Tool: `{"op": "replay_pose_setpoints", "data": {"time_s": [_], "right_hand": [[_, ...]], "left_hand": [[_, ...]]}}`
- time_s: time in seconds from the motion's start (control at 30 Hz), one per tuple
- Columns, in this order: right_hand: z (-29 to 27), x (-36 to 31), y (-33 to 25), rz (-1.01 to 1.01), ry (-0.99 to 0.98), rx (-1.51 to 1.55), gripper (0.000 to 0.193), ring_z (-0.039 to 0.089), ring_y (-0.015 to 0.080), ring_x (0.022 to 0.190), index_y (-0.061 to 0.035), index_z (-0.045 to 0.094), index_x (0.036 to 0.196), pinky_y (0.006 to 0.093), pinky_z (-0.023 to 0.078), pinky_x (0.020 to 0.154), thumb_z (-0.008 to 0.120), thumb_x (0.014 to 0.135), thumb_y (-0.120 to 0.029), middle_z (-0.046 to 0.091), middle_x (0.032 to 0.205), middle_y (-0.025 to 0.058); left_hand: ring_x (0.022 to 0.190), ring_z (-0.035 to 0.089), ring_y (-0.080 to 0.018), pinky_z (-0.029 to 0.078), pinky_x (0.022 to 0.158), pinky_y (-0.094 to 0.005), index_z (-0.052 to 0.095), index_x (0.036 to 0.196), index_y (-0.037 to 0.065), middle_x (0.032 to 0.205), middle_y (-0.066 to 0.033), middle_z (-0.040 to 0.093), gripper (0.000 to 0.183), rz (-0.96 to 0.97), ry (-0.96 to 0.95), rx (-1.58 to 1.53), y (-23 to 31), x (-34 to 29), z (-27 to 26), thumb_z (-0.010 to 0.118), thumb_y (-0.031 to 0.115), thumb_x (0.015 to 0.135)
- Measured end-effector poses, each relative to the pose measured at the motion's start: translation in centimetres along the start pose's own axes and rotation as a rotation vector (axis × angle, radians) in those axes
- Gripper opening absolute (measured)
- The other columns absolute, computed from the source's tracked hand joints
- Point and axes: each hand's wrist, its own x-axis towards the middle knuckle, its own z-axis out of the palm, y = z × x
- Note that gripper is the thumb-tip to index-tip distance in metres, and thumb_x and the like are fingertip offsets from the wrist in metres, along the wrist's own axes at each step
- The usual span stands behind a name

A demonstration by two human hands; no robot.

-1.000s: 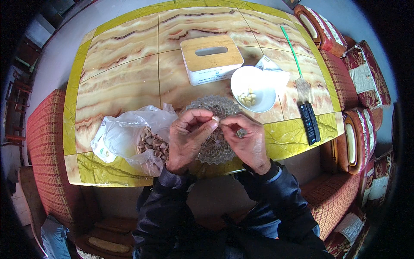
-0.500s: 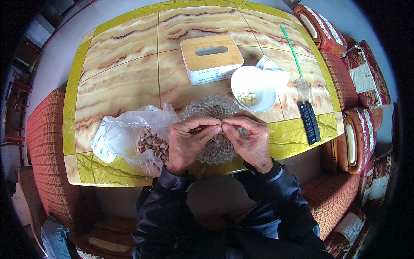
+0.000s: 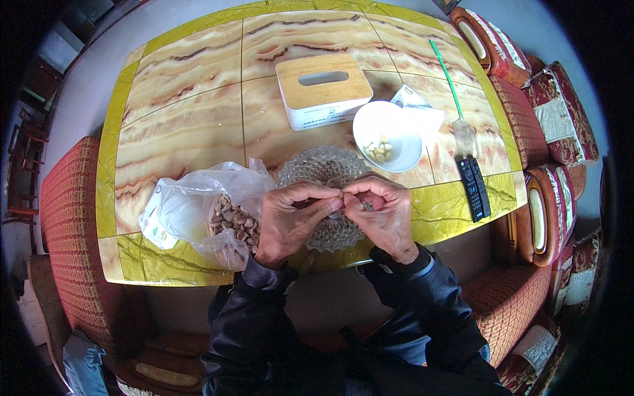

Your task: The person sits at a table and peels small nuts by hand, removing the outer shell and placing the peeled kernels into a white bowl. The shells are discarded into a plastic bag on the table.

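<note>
My left hand (image 3: 294,218) and my right hand (image 3: 383,214) meet fingertip to fingertip, pinching a small garlic clove that their fingers mostly cover. Directly beneath them is a cut-glass bowl (image 3: 317,162) with bits of skin in it, partly hidden by both hands. Beside my left wrist lies a clear plastic bag (image 3: 198,188), its mouth spread around a heap of unpeeled garlic cloves (image 3: 232,219). Beyond my right hand, a white bowl (image 3: 403,155) holds several pale peeled cloves (image 3: 380,150).
A tissue box with a wooden lid (image 3: 323,92) stands past the glass bowl. At the right lie a black remote control (image 3: 473,188) and a green-handled fly swatter (image 3: 447,79). The marble-patterned table (image 3: 178,132) has a sofa (image 3: 86,218) at its left and more seats at its right.
Both hands stay over the glass bowl, still pinched together. The fingertips have shifted slightly, and the right fingers are curled a little differently.
</note>
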Motion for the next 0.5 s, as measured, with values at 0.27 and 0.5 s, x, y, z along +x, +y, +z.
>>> {"op": "replay_pose_setpoints", "data": {"time_s": [0.27, 0.5], "right_hand": [[0.42, -0.04, -0.05, 0.057, 0.062, 0.085, 0.011, 0.059, 0.0027, 0.071, 0.0022, 0.067, 0.085, 0.0167, 0.048, 0.061, 0.065, 0.083, 0.012, 0.067, 0.085, 0.0031], [0.21, 0.05, 0.29, 0.181, 0.085, 0.1, 0.011, 0.063, 0.004, 0.073, -0.0003, 0.066, 0.09, 0.0176, 0.052, 0.063, 0.067, 0.085, 0.01, 0.068, 0.081, 0.002]], "left_hand": [[0.085, 0.068, -0.0116, 0.055, 0.079, -0.0243, 0.075, 0.1, -0.002, 0.095, -0.009, 0.075, 0.012, -0.101, 0.002, -0.035, 0.27, -0.1, 0.04, 0.074, 0.002, 0.088], [0.07, 0.057, -0.0048, 0.047, 0.063, -0.019, 0.07, 0.113, 0.0, 0.096, -0.0075, 0.074, 0.019, -0.177, 0.028, -0.274, 0.22, -0.13, -0.22, 0.067, 0.004, 0.094]]}}
